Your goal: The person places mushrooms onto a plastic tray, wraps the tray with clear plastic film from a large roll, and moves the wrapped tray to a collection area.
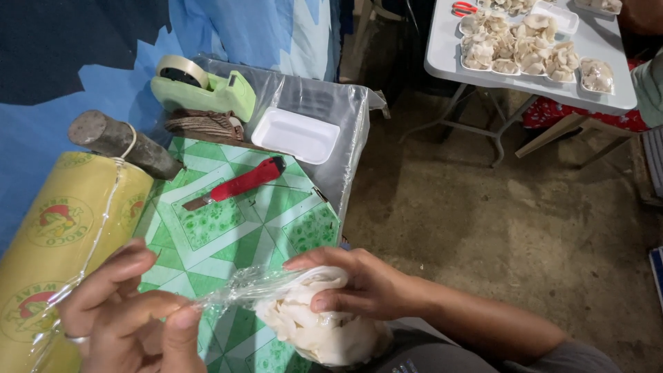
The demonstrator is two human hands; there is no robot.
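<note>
My right hand (362,283) rests over a tray of pale mushrooms (321,328) at the bottom centre, gripping it through clear cling film (238,290). My left hand (128,314), at the bottom left with a ring on one finger, pinches the stretched end of that film between thumb and fingers. The film runs taut from one hand to the other over the green patterned tabletop (228,228). Part of the tray is hidden under my right hand.
A big yellow roll of cling film (59,249) lies at the left on a wooden rod (121,141). A red box cutter (242,183), an empty white foam tray (295,135) and a green tape dispenser (204,90) lie further back. A grey table (449,59) with mushroom trays stands beyond.
</note>
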